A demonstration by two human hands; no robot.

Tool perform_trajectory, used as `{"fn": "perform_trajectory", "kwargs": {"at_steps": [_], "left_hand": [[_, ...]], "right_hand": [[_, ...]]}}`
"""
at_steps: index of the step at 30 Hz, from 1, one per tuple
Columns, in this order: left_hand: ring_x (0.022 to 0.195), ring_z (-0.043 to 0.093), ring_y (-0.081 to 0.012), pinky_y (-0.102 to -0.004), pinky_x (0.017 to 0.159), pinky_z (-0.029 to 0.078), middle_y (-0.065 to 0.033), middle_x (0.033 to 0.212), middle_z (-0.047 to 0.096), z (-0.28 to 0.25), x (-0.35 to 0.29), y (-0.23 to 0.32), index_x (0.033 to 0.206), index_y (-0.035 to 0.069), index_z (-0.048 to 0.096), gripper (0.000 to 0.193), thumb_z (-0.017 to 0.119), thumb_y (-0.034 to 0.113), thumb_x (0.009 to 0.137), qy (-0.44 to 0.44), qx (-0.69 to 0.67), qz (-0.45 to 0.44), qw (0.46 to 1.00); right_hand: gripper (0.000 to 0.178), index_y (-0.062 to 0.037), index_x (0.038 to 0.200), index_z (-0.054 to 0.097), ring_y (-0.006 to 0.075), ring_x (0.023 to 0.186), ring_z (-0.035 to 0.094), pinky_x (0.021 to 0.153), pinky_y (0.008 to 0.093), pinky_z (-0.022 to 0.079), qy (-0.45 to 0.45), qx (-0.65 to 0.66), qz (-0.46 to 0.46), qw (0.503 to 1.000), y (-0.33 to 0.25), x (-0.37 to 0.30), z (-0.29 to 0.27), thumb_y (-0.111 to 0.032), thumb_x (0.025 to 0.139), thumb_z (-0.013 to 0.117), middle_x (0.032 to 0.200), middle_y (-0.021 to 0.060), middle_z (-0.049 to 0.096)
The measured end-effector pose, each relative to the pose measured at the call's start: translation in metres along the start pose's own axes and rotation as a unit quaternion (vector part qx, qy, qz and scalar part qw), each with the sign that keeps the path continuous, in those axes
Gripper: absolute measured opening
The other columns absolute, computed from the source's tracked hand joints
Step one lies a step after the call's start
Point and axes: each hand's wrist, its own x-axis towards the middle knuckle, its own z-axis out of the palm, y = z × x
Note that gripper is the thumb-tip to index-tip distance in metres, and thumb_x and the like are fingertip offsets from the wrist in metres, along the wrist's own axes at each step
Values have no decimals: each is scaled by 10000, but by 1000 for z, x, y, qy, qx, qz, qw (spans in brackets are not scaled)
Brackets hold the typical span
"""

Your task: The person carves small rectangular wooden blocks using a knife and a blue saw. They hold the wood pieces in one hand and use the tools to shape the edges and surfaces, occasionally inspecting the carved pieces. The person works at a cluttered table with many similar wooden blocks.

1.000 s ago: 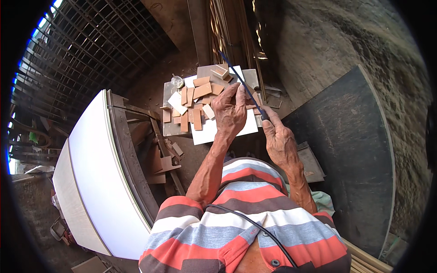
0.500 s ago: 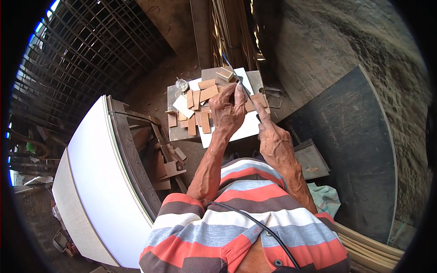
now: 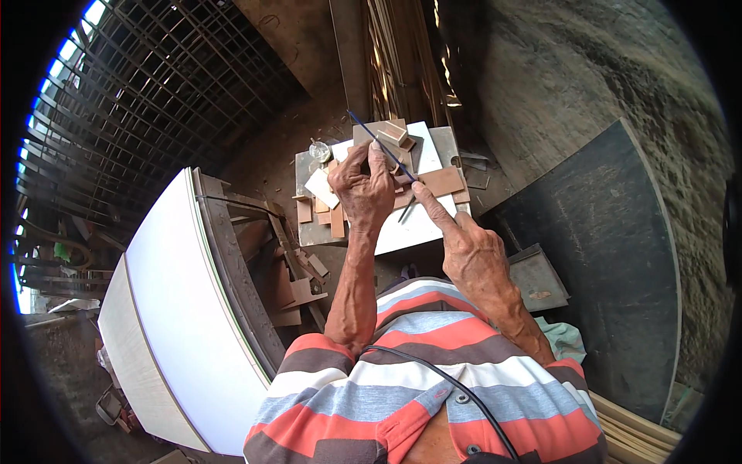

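Observation:
A thin dark-blue strip (image 3: 380,145), narrow like a saw blade, slants above the small worktable (image 3: 442,141). My left hand (image 3: 362,185) is closed on its middle, the thumb pressed along it. The index finger of my right hand (image 3: 471,247) reaches out onto the strip's lower end, with the other fingers curled; its thumb is hidden beneath. A short dark piece (image 3: 406,211) shows just below that fingertip; whether it joins the strip I cannot tell. Under my hands lie several small brown wood pieces (image 3: 442,182) and a white board (image 3: 394,240).
A clear glass jar (image 3: 318,151) stands at the table's left corner. To the left is a large white panel (image 3: 185,294), with wood offcuts (image 3: 297,294) beside it. A dark board (image 3: 603,271) leans on the right. Long strips (image 3: 394,54) stand behind the table.
The strip has swung so its upper end points further left. My left hand has shifted left and slightly down, and my right index fingertip has moved left. The view has shifted a little.

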Motion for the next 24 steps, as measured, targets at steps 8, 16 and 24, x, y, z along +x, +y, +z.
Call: {"fn": "perform_trajectory", "kwargs": {"at_steps": [8,16,24], "left_hand": [[495,599,-91,-232,445,457,-57,647,654,-8,11,3,891,-55,688,188,579,88,946,33,26,17,999],[506,649,-131,-233,427,472,-95,641,652,-9,12,17,907,-99,676,199,582,73,941,20,-9,-4,1000],[527,604,-83,-230,456,484,-47,673,651,-10,9,3,876,-62,681,187,570,67,953,12,13,9,1000]], "right_hand": [[850,-355,1509,281,340,605,638,581,471,558,-38,-1,1,999,-2,6,4,28,799,549,752,161,540],[807,-329,1503,312,313,579,603,565,443,540,4,-10,-3,1000,-3,16,2,54,827,528,704,120,524],[841,-359,1504,295,321,601,634,565,450,549,-35,11,3,999,-3,7,1,27,801,548,725,135,531]]}}
